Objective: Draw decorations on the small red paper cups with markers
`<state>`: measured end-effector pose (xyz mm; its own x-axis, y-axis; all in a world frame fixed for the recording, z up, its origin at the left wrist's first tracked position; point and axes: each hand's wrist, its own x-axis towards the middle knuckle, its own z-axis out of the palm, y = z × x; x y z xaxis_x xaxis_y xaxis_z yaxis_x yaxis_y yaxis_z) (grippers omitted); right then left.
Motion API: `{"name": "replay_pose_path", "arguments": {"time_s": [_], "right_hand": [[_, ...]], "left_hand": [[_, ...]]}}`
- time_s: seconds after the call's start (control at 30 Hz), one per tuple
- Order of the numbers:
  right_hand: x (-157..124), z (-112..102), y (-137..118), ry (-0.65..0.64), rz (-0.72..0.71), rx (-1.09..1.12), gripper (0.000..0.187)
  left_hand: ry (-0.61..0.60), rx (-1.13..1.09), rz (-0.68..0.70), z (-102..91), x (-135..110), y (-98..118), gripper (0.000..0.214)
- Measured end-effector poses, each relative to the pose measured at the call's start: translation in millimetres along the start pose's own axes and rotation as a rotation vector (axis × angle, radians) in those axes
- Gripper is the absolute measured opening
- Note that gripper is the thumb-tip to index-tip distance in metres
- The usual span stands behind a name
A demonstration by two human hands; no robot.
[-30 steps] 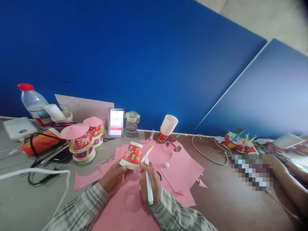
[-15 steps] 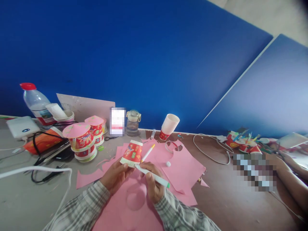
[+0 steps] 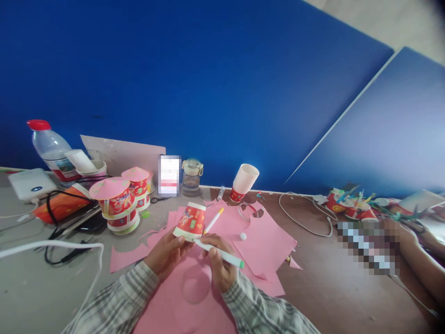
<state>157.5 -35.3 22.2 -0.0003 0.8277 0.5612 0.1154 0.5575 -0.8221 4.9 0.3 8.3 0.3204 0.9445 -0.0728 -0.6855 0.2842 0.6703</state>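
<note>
A red paper cup with printed figures and a pale rim is tilted in my left hand, which is closed around its near end. My right hand grips a white marker with a green end; its tip touches or nearly touches the cup's pale rim. Below both hands lies pink paper with a faint circle on it. Just beyond the right hand a yellow-tipped marker rests on the pink sheets, and a white marker cap lies to its right.
Red cup models with pink cone tops stand at left, near a bottle and cables. A glass jar and stacked white cups line the blue partition. At right, another person's arm reaches over the table.
The marker in my right hand has shifted very slightly left at its green end. The cup and my left hand look the same.
</note>
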Motion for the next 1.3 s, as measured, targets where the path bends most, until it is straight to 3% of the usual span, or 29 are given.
{"name": "replay_pose_path", "arguments": {"time_s": [0.37, 0.63, 0.87, 1.07, 1.3], "right_hand": [[-0.2, 0.7, 2.3, 0.001, 0.018, -0.032, 0.028], [-3.7, 2.1, 4.9, 0.074, 0.088, 0.051, 0.031], [-5.0, 2.2, 7.1, 0.029, 0.123, 0.029, 0.029], [-4.7, 1.4, 7.3, 0.092, 0.155, 0.046, 0.030], [-5.8, 0.8, 7.6, 0.056, 0.179, 0.107, 0.029]], "left_hand": [[0.007, 0.013, 0.001, 0.0, -0.3, 0.1, 0.034], [0.005, 0.020, 0.000, -2.4, 0.3, -0.2, 0.034], [0.009, 0.013, 0.008, -0.2, -0.3, 0.1, 0.036], [0.001, -0.003, -0.001, -1.2, -0.4, 0.4, 0.035], [-0.002, 0.012, 0.004, -1.0, -0.7, 0.9, 0.033]]}}
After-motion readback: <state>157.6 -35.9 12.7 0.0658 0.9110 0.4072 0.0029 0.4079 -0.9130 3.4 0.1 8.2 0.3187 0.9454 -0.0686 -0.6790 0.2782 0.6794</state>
